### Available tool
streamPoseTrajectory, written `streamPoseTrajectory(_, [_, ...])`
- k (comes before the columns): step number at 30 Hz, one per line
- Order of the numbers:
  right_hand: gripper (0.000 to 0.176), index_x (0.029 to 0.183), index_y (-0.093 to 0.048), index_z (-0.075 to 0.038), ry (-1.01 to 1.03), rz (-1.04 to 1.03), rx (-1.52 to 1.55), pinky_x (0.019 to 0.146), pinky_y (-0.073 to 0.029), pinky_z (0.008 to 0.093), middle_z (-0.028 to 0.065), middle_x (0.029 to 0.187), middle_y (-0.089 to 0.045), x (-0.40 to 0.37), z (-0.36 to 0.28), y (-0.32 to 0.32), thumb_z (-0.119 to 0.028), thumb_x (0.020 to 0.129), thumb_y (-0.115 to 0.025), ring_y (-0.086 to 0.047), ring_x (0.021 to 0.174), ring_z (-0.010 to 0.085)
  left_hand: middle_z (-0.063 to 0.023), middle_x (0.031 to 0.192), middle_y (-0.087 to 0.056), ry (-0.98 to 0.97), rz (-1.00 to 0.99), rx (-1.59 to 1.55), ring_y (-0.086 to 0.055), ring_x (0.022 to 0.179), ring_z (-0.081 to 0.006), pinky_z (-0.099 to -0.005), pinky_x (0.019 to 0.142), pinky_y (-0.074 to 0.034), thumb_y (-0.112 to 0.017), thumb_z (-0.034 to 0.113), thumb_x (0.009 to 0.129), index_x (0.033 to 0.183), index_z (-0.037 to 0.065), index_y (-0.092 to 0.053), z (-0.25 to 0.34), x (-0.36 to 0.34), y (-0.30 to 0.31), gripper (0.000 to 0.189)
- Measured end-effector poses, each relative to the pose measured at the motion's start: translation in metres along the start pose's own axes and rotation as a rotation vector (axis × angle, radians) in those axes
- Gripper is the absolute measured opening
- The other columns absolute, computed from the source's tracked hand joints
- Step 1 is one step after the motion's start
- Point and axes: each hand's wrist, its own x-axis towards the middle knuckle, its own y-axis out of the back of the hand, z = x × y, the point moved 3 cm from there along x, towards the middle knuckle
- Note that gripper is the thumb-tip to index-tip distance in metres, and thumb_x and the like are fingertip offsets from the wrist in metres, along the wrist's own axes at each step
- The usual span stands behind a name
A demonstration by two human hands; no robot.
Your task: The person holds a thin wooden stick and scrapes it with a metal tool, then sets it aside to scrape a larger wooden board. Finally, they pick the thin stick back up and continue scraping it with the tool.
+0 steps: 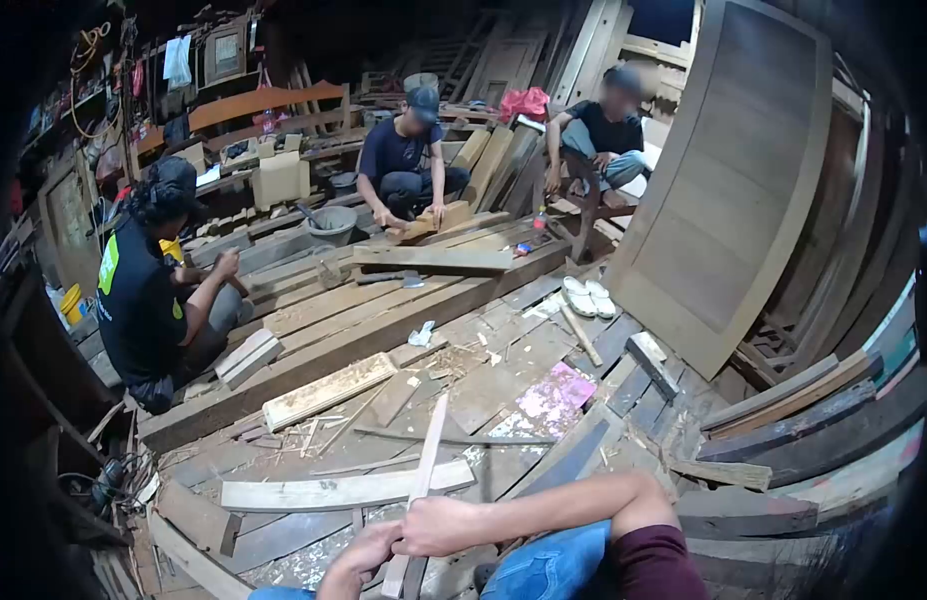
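Observation:
A pale narrow wooden strip (429,452) stands slanted in front of me, its upper end pointing away. My right hand (438,526) is closed around its lower part. Pressed against the same place, my left hand (369,548) meets the strip from the left, its fingers curled and partly hidden by the right hand. Below the hands, the strip's lower end shows beside a darker narrow piece (415,578), whose kind I cannot make out. Just beyond the hands, a pale curved wooden board (348,489) lies on the floor behind the strip.
Three people sit or squat across from me; the middle one handles a wood block (438,219). A thick beam (353,345) crosses the floor. Near it lie a carved board (328,390), shavings and white clogs (587,298). A large door panel (733,170) leans at right.

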Motion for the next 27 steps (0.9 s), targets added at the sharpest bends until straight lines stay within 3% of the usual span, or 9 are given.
streamPoseTrajectory(3, [0.014, 0.093, -0.053, -0.007, -0.028, 0.078, -0.057, 0.045, -0.049, 0.0393, 0.0092, 0.067, -0.061, -0.001, 0.002, -0.007, -0.017, 0.084, -0.052, -0.064, 0.055, 0.0277, -0.0047, 0.076, -0.064, -0.071, 0.071, -0.240, -0.055, 0.057, -0.0103, -0.0243, 0.049, -0.043, -0.048, 0.026, 0.099, 0.098, 0.003, -0.066, 0.039, -0.025, -0.015, 0.030])
streamPoseTrajectory(4, [0.037, 0.121, -0.048, -0.011, -0.034, 0.071, -0.069, 0.044, -0.050, 0.0388, 0.0091, 0.068, -0.060, -0.001, 0.006, -0.011, -0.016, 0.084, -0.051, -0.063, 0.054, 0.0273, -0.0062, 0.078, -0.065, -0.075, 0.099, -0.308, -0.057, 0.058, -0.0115, -0.0251, 0.050, -0.045, -0.046, 0.024, 0.100, 0.099, 0.002, -0.066, 0.043, -0.027, -0.012, 0.029])
streamPoseTrajectory(8, [0.081, 0.152, -0.016, -0.027, -0.035, 0.155, -0.090, 0.047, -0.050, 0.0398, 0.0105, 0.082, -0.064, -0.013, 0.024, -0.023, -0.013, 0.082, -0.054, -0.062, 0.055, 0.0285, -0.0074, 0.078, -0.063, -0.155, 0.305, -0.462, -0.060, 0.063, -0.0166, -0.0304, 0.054, -0.050, -0.042, 0.022, 0.101, 0.093, 0.003, -0.059, 0.050, -0.027, 0.024, 0.027])
streamPoseTrajectory(11, [0.087, 0.151, -0.021, -0.024, -0.200, -0.010, 0.124, 0.053, -0.052, 0.0425, 0.0112, 0.089, -0.066, -0.022, 0.046, -0.013, -0.018, 0.075, -0.063, -0.063, 0.059, 0.0304, -0.0058, 0.072, -0.059, -0.214, 0.501, -0.703, -0.059, 0.061, -0.0169, -0.0317, 0.053, -0.050, -0.040, 0.022, 0.102, 0.091, 0.006, -0.054, 0.056, -0.035, 0.036, 0.024])
streamPoseTrajectory(15, [0.069, 0.140, -0.044, -0.018, -0.495, 0.400, 0.403, 0.061, -0.052, 0.0414, 0.0168, 0.074, -0.066, -0.038, 0.066, -0.024, -0.034, 0.079, -0.071, -0.065, 0.066, 0.0347, -0.0044, 0.073, -0.058, -0.275, 0.545, -0.864, -0.056, 0.058, -0.0142, -0.0261, 0.047, -0.044, -0.050, 0.020, 0.096, 0.091, 0.009, -0.058, 0.065, -0.053, 0.031, 0.015])
streamPoseTrajectory(17, [0.064, 0.141, -0.043, -0.016, -0.552, 0.459, 0.619, 0.069, -0.053, 0.0422, 0.0204, 0.085, -0.068, -0.037, 0.059, 0.012, -0.039, 0.086, -0.066, -0.067, 0.073, 0.0356, -0.0009, 0.068, -0.055, -0.331, 0.497, -0.698, -0.049, 0.053, -0.0105, -0.0252, 0.042, -0.040, -0.048, 0.028, 0.099, 0.106, 0.008, -0.062, 0.031, -0.016, 0.043, 0.025])
streamPoseTrajectory(21, [0.065, 0.145, -0.037, -0.013, -0.693, 0.405, 0.626, 0.070, -0.053, 0.0386, 0.0230, 0.086, -0.067, -0.027, 0.054, 0.008, -0.025, 0.087, -0.064, -0.067, 0.074, 0.0356, 0.0022, 0.063, -0.047, -0.191, 0.433, -0.469, -0.040, 0.047, -0.0071, -0.0238, 0.041, -0.036, -0.041, 0.029, 0.102, 0.121, 0.009, -0.062, 0.071, -0.046, 0.012, 0.035])
streamPoseTrajectory(25, [0.060, 0.146, -0.034, -0.019, -0.504, 0.502, 0.566, 0.073, -0.051, 0.0428, 0.0237, 0.103, -0.064, -0.022, 0.051, -0.004, -0.021, 0.091, -0.059, -0.064, 0.086, 0.0391, 0.0033, 0.058, -0.042, -0.350, 0.301, -0.529, -0.038, 0.045, -0.0066, -0.0231, 0.040, -0.033, -0.035, 0.045, 0.102, 0.094, 0.008, -0.058, 0.072, -0.045, 0.011, 0.045])
streamPoseTrajectory(27, [0.058, 0.146, -0.035, -0.024, -0.477, 0.463, 0.537, 0.068, -0.049, 0.0443, 0.0199, 0.086, -0.060, -0.020, 0.048, -0.007, -0.018, 0.092, -0.056, -0.061, 0.079, 0.0384, 0.0031, 0.057, -0.040, -0.374, 0.253, -0.556, -0.037, 0.043, -0.0070, -0.0232, 0.039, -0.033, -0.035, 0.046, 0.102, 0.088, 0.010, -0.050, 0.075, -0.048, 0.010, 0.042])
